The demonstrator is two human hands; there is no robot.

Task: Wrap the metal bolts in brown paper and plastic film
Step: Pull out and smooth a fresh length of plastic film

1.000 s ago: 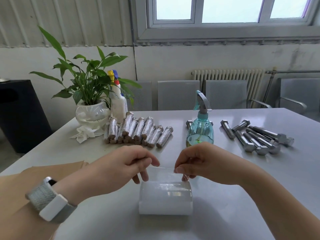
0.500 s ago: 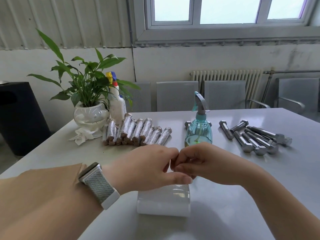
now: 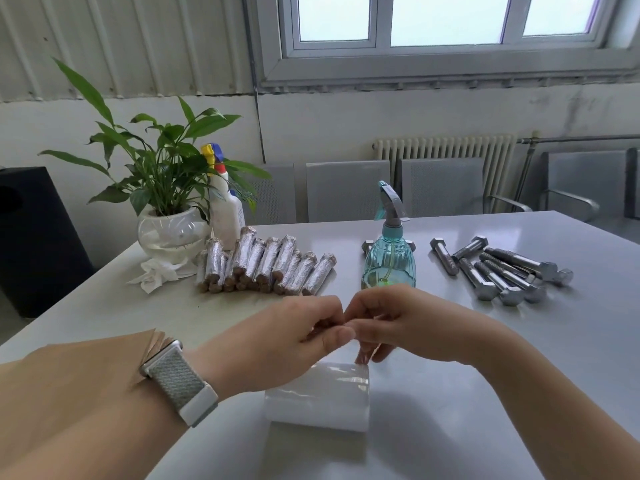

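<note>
A white roll of plastic film [image 3: 322,398] lies on the grey table [image 3: 485,393] in front of me. My left hand [image 3: 287,344] and my right hand [image 3: 401,323] meet just above it, fingertips touching, both pinching the clear film edge that rises from the roll. A pile of bare metal bolts [image 3: 502,268] lies at the right. Several wrapped bolts [image 3: 266,265] lie in a row at the back left. A stack of brown paper [image 3: 86,368] sits under my left forearm.
A teal spray bottle [image 3: 389,254] stands right behind my hands, with one bolt behind it. A potted plant [image 3: 166,216], a white bottle [image 3: 225,213] and a crumpled tissue [image 3: 156,275] are at the back left. Grey chairs line the far side.
One second ago my hands were apart, stretching the film edge between them. They have come together above the roll and have stayed joined since.
</note>
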